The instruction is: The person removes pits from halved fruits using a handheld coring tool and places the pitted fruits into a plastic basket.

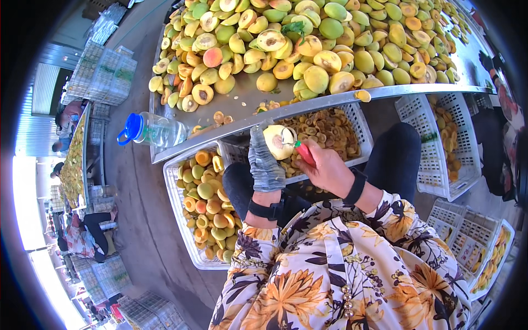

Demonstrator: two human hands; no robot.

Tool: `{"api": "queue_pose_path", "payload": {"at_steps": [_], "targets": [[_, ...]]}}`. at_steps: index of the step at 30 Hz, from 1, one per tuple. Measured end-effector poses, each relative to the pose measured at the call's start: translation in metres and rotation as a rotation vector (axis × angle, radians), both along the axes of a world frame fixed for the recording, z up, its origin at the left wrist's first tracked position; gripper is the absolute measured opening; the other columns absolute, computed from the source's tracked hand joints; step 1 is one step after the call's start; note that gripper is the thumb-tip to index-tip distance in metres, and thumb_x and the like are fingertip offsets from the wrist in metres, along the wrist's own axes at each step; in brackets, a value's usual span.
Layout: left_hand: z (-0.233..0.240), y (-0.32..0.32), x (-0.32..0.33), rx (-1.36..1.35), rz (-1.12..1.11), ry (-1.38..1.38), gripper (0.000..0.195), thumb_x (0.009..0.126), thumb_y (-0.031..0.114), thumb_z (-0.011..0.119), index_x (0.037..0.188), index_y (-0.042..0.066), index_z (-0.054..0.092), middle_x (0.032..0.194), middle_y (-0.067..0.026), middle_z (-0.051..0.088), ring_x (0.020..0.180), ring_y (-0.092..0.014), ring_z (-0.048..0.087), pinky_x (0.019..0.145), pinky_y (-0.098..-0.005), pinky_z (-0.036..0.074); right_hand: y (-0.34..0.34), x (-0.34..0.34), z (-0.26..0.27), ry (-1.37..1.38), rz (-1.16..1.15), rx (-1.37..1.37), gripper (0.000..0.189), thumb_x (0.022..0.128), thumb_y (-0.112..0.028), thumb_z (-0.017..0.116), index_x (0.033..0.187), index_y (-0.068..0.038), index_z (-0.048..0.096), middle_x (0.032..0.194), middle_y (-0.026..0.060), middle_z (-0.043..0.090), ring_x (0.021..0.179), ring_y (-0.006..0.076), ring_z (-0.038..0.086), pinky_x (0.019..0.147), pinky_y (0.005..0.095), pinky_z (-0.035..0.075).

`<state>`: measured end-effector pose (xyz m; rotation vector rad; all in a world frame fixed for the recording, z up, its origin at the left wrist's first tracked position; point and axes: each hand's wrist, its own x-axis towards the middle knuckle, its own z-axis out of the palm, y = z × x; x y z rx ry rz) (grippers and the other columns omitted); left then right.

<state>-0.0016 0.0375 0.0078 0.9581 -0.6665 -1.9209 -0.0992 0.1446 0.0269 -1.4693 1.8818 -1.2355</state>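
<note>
My left hand (265, 159), in a grey striped knit glove, holds a pale yellow halved fruit (279, 142), its cut face turned up. My bare right hand (328, 167) grips the red handle of a pitting tool (305, 154). The tool's metal loop lies against the fruit's cut face, by the brownish centre. Both hands are over a white plastic crate (365, 136) holding many small brown-yellow pieces, just below the edge of a metal table (247, 117). On the table lies a large heap of halved yellow-green fruit (270, 40).
A clear water bottle with a blue lid (159, 129) lies at the table's left corner. A crate of fruit halves (206, 202) stands left of my legs. More crates (441, 144) stand at the right. A co-worker's arm (509, 103) shows far right; other people work at left.
</note>
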Motion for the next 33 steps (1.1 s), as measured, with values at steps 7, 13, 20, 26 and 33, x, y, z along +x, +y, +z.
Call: {"api": "queue_pose_path", "payload": {"at_steps": [7,13,20,26,33], "targets": [[-0.005,0.014,-0.01,-0.399,-0.088,-0.056,0.039,0.089,0.033,0.047,0.111,0.002,0.053,0.11,-0.006,0.053,0.098,-0.014,0.049,0.089,-0.0276,0.039,0.009,0.003,-0.005,-0.079,0.032,0.056,0.029,0.076,-0.013,0.06,0.096,-0.001,0.044,0.066,0.0233,0.054,0.063,0.042,0.054,0.052,0.042,0.041],[-0.005,0.021,-0.015,-0.537,-0.097,-0.162,0.038,0.088,0.033,0.049,0.109,0.001,0.052,0.105,-0.007,0.055,0.093,-0.015,0.052,0.084,-0.0277,0.042,0.015,0.009,-0.006,-0.099,-0.031,0.163,0.022,0.072,-0.005,0.055,0.087,-0.001,0.04,0.061,0.0237,0.05,0.062,0.0424,0.053,0.05,0.0432,0.039],[-0.015,-0.024,0.009,-0.086,-0.507,0.091,0.038,0.083,0.034,0.055,0.099,-0.001,0.055,0.092,-0.0123,0.06,0.076,-0.023,0.059,0.067,-0.0326,0.051,0.01,0.01,-0.022,-0.064,0.151,0.194,0.029,0.069,-0.003,0.053,0.096,0.0,0.042,0.063,0.0233,0.052,0.063,0.0418,0.054,0.053,0.0434,0.041],[-0.008,-0.033,0.006,0.063,-0.488,0.06,0.033,0.083,0.035,0.056,0.093,0.003,0.057,0.085,-0.009,0.062,0.07,-0.017,0.06,0.062,-0.0293,0.052,-0.001,0.009,-0.024,-0.09,0.145,0.155,0.025,0.07,-0.004,0.054,0.093,0.0,0.044,0.064,0.0236,0.053,0.063,0.0417,0.054,0.054,0.0426,0.042],[-0.001,0.0,-0.001,-0.282,-0.161,0.059,0.031,0.086,0.029,0.054,0.104,0.003,0.057,0.098,-0.0044,0.059,0.087,-0.012,0.055,0.079,-0.026,0.045,-0.003,0.011,-0.012,-0.148,0.048,0.11,0.022,0.071,-0.003,0.054,0.09,0.0,0.044,0.062,0.0236,0.051,0.061,0.0425,0.053,0.053,0.0421,0.041]]}}
